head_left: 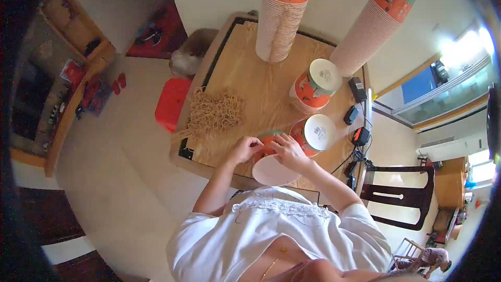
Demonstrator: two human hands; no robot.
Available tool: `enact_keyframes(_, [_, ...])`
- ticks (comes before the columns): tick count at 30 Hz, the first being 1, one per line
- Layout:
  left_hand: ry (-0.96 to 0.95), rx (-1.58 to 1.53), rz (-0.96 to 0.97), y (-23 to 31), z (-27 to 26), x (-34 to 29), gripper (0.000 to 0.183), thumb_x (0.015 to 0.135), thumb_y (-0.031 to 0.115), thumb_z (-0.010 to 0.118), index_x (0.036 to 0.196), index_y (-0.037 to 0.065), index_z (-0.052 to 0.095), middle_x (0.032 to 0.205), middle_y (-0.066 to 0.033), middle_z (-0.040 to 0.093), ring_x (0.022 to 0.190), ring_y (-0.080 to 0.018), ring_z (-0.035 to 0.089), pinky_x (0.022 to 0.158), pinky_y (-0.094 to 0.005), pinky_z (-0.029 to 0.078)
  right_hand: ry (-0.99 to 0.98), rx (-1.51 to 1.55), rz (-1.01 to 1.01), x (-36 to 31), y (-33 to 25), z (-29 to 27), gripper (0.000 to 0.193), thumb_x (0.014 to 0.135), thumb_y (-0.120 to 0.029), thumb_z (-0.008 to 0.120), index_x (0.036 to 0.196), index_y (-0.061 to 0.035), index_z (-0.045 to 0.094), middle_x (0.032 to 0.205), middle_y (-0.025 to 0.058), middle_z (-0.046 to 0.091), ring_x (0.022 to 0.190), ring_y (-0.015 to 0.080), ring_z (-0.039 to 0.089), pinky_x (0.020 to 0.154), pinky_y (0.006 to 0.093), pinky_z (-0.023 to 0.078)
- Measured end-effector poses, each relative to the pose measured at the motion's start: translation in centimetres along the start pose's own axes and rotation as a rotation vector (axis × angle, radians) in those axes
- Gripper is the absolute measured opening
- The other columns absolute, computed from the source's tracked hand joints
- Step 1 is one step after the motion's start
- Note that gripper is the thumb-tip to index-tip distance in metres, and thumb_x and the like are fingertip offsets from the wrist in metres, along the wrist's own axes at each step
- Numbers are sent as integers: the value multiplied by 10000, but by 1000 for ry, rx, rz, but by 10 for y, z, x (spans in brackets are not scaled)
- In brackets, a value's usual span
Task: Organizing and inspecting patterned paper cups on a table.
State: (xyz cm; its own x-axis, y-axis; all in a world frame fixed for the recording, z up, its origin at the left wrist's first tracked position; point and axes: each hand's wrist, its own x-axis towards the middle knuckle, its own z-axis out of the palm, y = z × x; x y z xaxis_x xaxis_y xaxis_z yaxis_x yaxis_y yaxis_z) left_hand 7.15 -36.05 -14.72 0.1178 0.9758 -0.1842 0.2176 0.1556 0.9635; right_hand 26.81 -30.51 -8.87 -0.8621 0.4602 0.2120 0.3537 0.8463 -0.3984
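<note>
At the table's near edge lies a tilted orange printed paper tub [264, 152] with a green rim, its pale round end towards me. My left hand [247, 150] is at the tub's left side, with thumb and fingers pinched together; whatever they pinch is too small to make out. Across the tub's upper side, my right hand [290, 152] grips it with bent fingers. Touching distance to the right is another orange tub with a white round end [319, 132]. A loose heap of thin beige cords or bands [216, 112] lies beyond my left hand.
Further back are a short tub stack [309, 90] and two tall stacks, one left [280, 26] and one right [368, 31]. Black adapters [357, 89] and cables line the wooden table's [237, 47] right edge. A dark chair [399, 197] stands right; a red stool [173, 104] stands left.
</note>
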Motion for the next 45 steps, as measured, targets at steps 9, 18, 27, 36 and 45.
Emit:
enact_keyframes(9, [26, -200, 24, 6, 3, -15, 95, 818, 81, 635, 867, 1, 646, 801, -45, 659, 730, -95, 599, 679, -244, 491, -51, 38, -62, -2, 4, -12, 391, 667, -90, 632, 1052, -103, 563, 1018, 83, 538, 959, 282, 516, 850, 408, 427])
enact_keyframes(18, [40, -136, -25, 7, 7, -11, 76, 831, 82, 620, 869, 19, 636, 807, -27, 640, 750, -97, 582, 691, -251, 482, -57, 62, -163, 2, 2, -17, 354, 639, -53, 651, 986, -105, 604, 932, 75, 540, 930, 266, 526, 804, 394, 430])
enact_keyframes(27, [120, -14, -23, 8, 11, -9, 51, 831, 50, 605, 859, 17, 632, 811, -33, 643, 747, -101, 587, 686, -258, 490, -71, 153, -108, 2, 6, -13, 332, 640, -25, 621, 963, -103, 624, 955, 86, 540, 969, 291, 516, 864, 408, 421])
enact_keyframes(36, [368, -360, -48, 19, 4, -6, 83, 853, 78, 590, 926, 46, 569, 686, 0, 600, 588, -67, 552, 546, -212, 465, 22, 214, 74, 8, 16, -9, 280, 677, 1, 576, 949, -63, 566, 958, 127, 527, 924, 335, 527, 782, 428, 462])
enact_keyframes(45, [332, 218, 362, 84, 51, -32, 122, 796, 67, 631, 886, 42, 553, 842, -88, 607, 792, -226, 598, 736, -327, 468, 486, 720, 783, 41, 47, 19, 305, 795, -51, 572, 1035, -46, 384, 837, 128, 555, 736, 205, 558, 625, 331, 465])
